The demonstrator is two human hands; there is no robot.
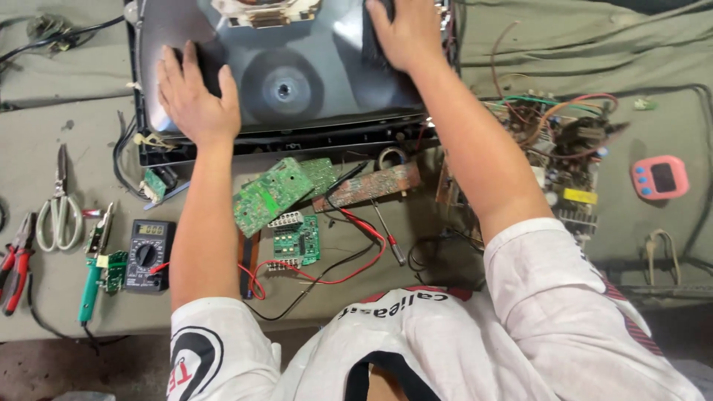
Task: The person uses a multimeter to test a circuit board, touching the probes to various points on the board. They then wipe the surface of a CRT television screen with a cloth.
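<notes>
Two bare hands rest on the large grey glass picture tube with its dark funnel-shaped back [297, 74], which lies face down at the far edge of the olive-green cloth-covered bench [74, 119], straight ahead of the person. Its long axis runs left to right across the view; the round anode cup sits near centre, between the hands.

Left hand [194, 96]: fingers spread and flat, palm pressed on the tube's near-left shoulder, gripping nothing. Right hand [405, 33]: fingers also extended, laid over the far-right part of the funnel, further from the body than the left. Hands are well apart, one each side of the cup; neither closes around anything.

Nearer the body, untouched: green rectangular circuit boards [271, 194], a brown oblong board [368, 186], a black digital multimeter with red and black leads [147, 254]. Silver scissors [59, 204] and red-handled pliers [15, 263] lie left. A pink timer [659, 178] sits right.
</notes>
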